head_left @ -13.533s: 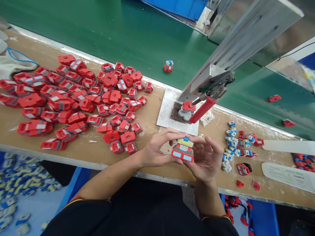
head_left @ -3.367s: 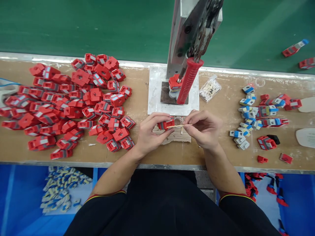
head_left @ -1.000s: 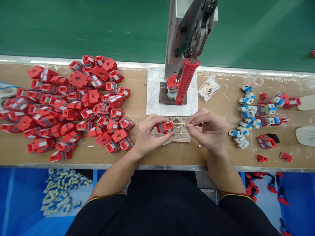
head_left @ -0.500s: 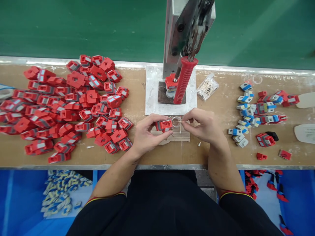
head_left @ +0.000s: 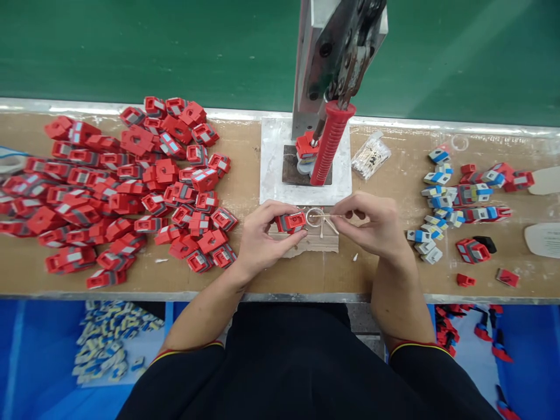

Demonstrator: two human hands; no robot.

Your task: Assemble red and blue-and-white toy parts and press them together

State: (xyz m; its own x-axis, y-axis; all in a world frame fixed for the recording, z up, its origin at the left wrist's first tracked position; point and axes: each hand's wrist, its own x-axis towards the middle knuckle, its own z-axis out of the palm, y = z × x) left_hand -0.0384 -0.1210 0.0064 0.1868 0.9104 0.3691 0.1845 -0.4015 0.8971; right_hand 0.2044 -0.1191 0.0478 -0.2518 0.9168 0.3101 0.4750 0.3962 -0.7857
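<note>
My left hand [head_left: 268, 234] grips a red plastic part [head_left: 291, 222] between thumb and fingers, its hollow side facing up. Just right of that part lies a small clear round dish [head_left: 314, 217]. My right hand [head_left: 370, 224] pinches a thin stick [head_left: 326, 216] whose far end is over the dish. More thin sticks [head_left: 322, 228] lie beside the dish, on a piece of cardboard [head_left: 311, 245]. Behind both hands stands a press with a red handle [head_left: 331, 146], and a red part [head_left: 306, 146] sits beneath its plunger.
A large heap of red parts [head_left: 105, 189] covers the table's left side. A bag of swabs [head_left: 371, 155] lies right of the press. White-and-blue parts [head_left: 440, 201] and a few red ones are at the right. Blue bins [head_left: 35, 350] stand below the front edge.
My right hand has moved slightly to the right with the stick. My left hand holds the red part in nearly the same place. The view has shifted a little.
</note>
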